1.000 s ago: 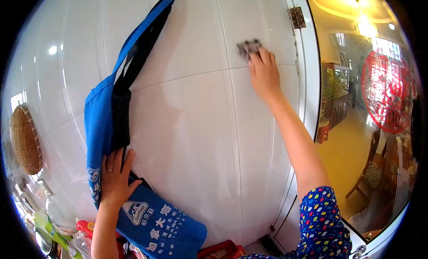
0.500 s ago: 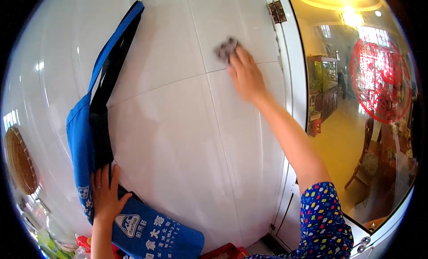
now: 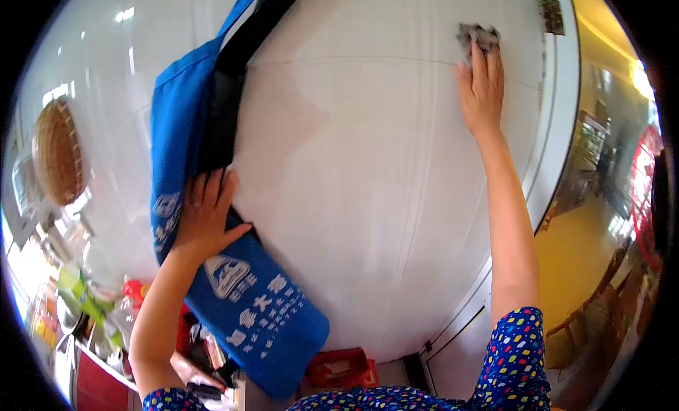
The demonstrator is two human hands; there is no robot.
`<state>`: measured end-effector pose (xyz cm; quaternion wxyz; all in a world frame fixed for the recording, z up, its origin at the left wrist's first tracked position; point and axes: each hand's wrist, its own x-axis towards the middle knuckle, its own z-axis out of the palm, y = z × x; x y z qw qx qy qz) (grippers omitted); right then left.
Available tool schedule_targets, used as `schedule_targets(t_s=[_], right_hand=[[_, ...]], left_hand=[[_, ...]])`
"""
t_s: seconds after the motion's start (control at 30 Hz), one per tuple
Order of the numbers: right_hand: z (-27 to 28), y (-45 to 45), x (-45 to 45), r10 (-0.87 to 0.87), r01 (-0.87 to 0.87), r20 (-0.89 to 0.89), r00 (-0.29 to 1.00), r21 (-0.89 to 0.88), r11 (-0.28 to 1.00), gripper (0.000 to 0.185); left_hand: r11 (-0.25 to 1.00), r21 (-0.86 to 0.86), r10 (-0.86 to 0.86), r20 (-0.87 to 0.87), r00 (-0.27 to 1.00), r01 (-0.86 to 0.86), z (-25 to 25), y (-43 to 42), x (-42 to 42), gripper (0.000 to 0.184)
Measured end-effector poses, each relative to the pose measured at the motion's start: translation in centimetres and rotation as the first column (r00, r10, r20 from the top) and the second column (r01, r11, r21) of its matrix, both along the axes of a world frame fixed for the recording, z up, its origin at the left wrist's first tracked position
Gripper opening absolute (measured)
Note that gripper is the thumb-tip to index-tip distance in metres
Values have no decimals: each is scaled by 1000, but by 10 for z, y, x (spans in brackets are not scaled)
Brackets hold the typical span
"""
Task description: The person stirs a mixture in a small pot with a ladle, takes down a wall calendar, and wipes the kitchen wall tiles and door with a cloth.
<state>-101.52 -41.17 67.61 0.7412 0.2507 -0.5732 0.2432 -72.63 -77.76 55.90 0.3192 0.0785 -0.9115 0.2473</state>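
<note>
A blue apron [image 3: 276, 319] with white printed writing and a triangular logo hangs against the white tiled wall [image 3: 368, 177]. Its black strap runs up out of the top of the view. My left hand [image 3: 204, 216] lies on the apron, fingers spread, pressing it to the wall. Up at the right, near the door frame, my right hand [image 3: 483, 85] presses a crumpled grey-brown cloth [image 3: 479, 39] against the tiles. The cloth sticks out past the fingertips, and its lower part is hidden by the hand.
A round woven basket [image 3: 58, 153] hangs on the left. Below it, bottles, bags and kitchen items crowd a counter [image 3: 106, 361]. A red crate [image 3: 343, 368] sits low at the wall's foot. On the right, a white door frame [image 3: 559, 128] with a rusty hinge [image 3: 552, 16] borders a glass pane.
The view has shifted left and downward. My right hand and the cloth have moved up the wall, closer to the hinge. My left hand still rests on the apron.
</note>
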Motion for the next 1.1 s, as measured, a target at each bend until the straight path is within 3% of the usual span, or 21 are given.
schedule_targets(t_s=[0.1, 0.17, 0.23, 0.27, 0.33, 0.43, 0.47, 0.53, 0.57, 0.63, 0.7, 0.73, 0.77, 0.8, 0.83, 0.9, 0.93, 1.0, 1.03, 1.07, 1.1], right_hand=[[41, -31, 39, 62, -52, -117, 991, 82, 995, 44], [45, -70, 78, -119, 133, -206, 971, 56, 990, 42], [34, -103, 92, 72, -58, -69, 995, 191, 980, 48], [21, -116, 93, 103, -90, -32, 994, 287, 954, 43], [-30, -143, 90, 168, -167, 36, 985, 424, 890, 37], [-137, -152, 89, 207, -317, 246, 947, 610, 727, 36], [-186, -152, 76, 196, -321, 257, 947, 689, 649, 36], [-266, -139, 64, 178, -565, 540, 823, 744, 357, 39], [-296, -131, 56, 176, -562, 538, 825, 743, 364, 39], [-329, -116, 38, 143, -445, 427, 893, 885, 138, 40], [-283, -136, 30, 42, -805, 820, 570, 548, 225, 39], [-229, -132, 31, 235, -647, 604, 762, 698, 306, 36], [-180, -134, 28, 230, -626, 587, 776, 676, 390, 32], [-150, -137, 32, 123, -430, 476, 871, 615, 661, 33], [-123, -134, 10, 180, -252, 179, 967, 605, 755, 29], [-87, -125, 6, 64, -142, 174, 983, 484, 863, 53], [-90, -127, 8, 60, -142, 179, 982, 490, 860, 53], [-104, -144, 18, 314, -366, 188, 931, 440, 820, 33], [-128, -159, 19, 371, -357, 55, 927, 434, 827, 36], [-161, -163, 37, 292, -303, 105, 951, 512, 804, 38], [-196, -167, 36, 295, -396, 265, 918, 651, 647, 35]], left_hand=[[991, -118, -67, -77, 995, 58, 9, 16, 7, 95], [995, -91, -46, -70, 997, 39, 14, 23, 11, 92], [998, -56, -35, -33, 999, 33, 13, 29, 19, 88], [990, -135, -37, -38, 999, 32, 16, 33, 22, 82], [980, -187, -70, -42, 997, 61, 19, 37, 22, 57], [969, -249, 33, 104, 994, -6, 28, 44, 24, 44], [965, -260, 4, 97, 995, 21, 30, 47, 24, 37], [973, -229, -3, 132, 991, 34, 39, 51, 24, 38], [975, -217, -20, 147, 989, 52, 36, 53, 25, 39], [982, -181, -18, 172, 985, 50, 39, 53, 21, 39], [980, -185, -44, 159, 986, 73, 35, 46, 17, 38], [981, -183, -39, 166, 985, 70, 32, 42, 15, 38], [981, -185, -31, 171, 985, 63, 29, 40, 14, 36], [978, -193, -45, 176, 983, 79, 27, 37, 13, 35], [974, -206, -62, 168, 984, 96, 26, 35, 13, 35], [973, -213, -52, 155, 987, 85, 27, 35, 14, 34], [969, -222, -74, 148, 986, 106, 26, 35, 14, 34], [965, -228, -94, 144, 985, 125, 27, 33, 15, 34], [967, -206, -119, 137, 983, 146, 26, 36, 14, 34], [969, -185, -139, 129, 982, 161, 27, 39, 15, 34], [971, -181, -133, 129, 983, 155, 27, 41, 14, 34]])
